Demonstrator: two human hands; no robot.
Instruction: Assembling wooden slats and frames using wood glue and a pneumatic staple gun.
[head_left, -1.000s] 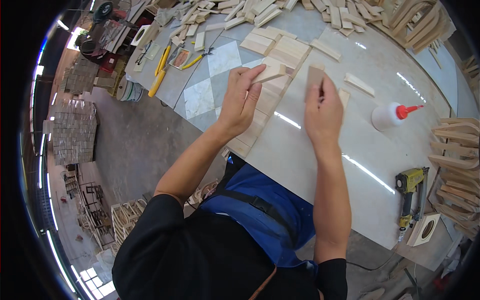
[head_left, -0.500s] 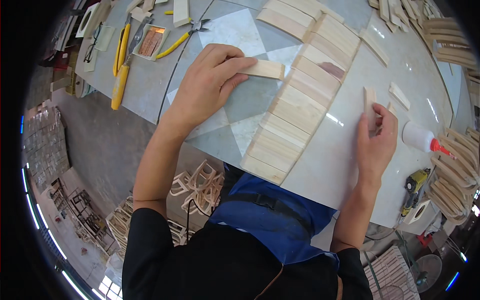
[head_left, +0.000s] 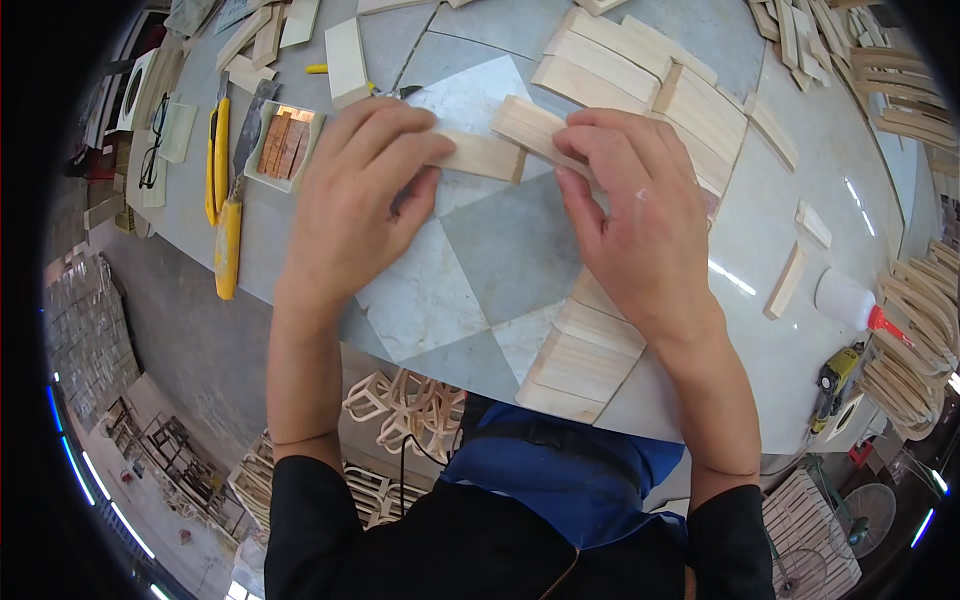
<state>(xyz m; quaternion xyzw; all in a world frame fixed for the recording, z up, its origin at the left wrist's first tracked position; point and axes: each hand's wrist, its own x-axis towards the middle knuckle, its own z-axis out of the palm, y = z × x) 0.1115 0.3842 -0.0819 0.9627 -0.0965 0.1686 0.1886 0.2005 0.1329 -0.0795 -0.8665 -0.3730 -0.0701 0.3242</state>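
Over the tiled tabletop [head_left: 510,255], my left hand [head_left: 365,185] pinches the left end of a flat wooden strip [head_left: 482,157]. My right hand [head_left: 640,210] grips a second pale wooden strip [head_left: 530,125] by its right end. The free ends of the two strips are close together; whether they touch I cannot tell. Under my right hand and wrist runs a row of wooden strips laid edge to edge, its near part [head_left: 580,360] by the table's front edge and its far part [head_left: 705,115] beyond my fingers. The middle of that row is hidden by my hand.
On the left lie yellow-handled cutters [head_left: 217,165], a yellow-handled knife [head_left: 228,245] and a small tray [head_left: 262,170] holding reddish-brown pieces. At the right are a white bottle with red tip [head_left: 845,298], a yellow-black power tool [head_left: 836,375] and loose wooden pieces [head_left: 787,282]. Curved wooden parts [head_left: 905,390] stack beyond.
My right hand has moved left from the table's right side, bringing a wooden strip over to the one in my left hand. The left hand still holds its strip. The view has shifted slightly.
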